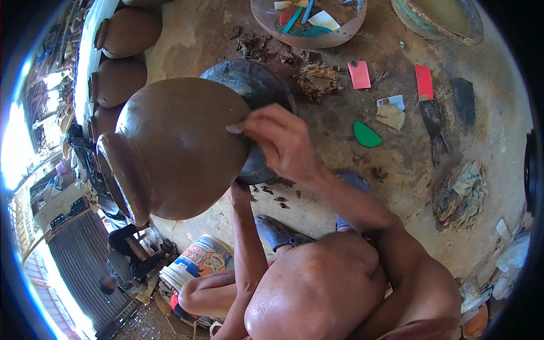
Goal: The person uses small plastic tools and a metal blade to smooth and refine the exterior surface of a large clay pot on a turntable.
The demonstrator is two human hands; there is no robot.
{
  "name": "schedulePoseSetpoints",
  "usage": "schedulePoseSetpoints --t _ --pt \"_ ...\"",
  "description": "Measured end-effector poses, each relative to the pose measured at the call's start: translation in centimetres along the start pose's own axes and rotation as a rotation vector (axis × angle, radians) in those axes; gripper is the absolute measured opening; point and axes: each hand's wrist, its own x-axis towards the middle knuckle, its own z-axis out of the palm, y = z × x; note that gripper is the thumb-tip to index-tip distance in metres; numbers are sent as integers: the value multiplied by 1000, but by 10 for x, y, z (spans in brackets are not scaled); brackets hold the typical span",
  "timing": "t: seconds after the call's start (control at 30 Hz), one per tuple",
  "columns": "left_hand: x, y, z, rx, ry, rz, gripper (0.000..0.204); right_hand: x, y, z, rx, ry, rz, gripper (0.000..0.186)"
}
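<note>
A large brown clay pot [181, 141] lies tilted, its wide-lipped mouth [120, 178] toward the left. It rests against a dark round turntable [249, 76]. My right hand [283, 139] is closed in a pinch around a small whitish scraper [233, 129], which is at the pot's right side. The hand is slightly blurred. My left forearm [242, 218] reaches up to the pot's underside, where my left hand [240, 190] is mostly hidden by the pot, fingers out of sight.
More clay pots [119, 82] stand at upper left. A basin [340, 37] of small tools and a tub [470, 34] are at the top. Coloured scraps, a trowel-like tool [432, 119] and a crumpled cloth [462, 195] lie right. A bucket [204, 258] and another person [127, 260] are lower left.
</note>
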Motion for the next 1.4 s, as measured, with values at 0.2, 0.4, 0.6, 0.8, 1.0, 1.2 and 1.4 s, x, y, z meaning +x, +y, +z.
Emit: schedulePoseSetpoints --t 0.2,0.4,0.6,0.8,1.0,1.2,1.4 --pt "7 2 -11 -290 32 -233 54 -12 -13 -3 -23 35 13 22" --pt "58 1 -114 33 -57 -26 54 74 13 29 27 42 -18 14" --pt "24 4 -46 392 -35 261 55 53 21 13 -7 -59 -32 16" --pt "-48 15 66 -379 427 -443 72 29 10 11 72 29 0 19" --pt "-103 40 107 -306 107 -833 69 13 -3 19 118 17 50 21" --pt "-32 51 35 -305 399 -509 69 7 -2 14 106 11 82 20" --pt "-46 36 60 -415 481 -382 58 1 -9 20 104 17 78 23"
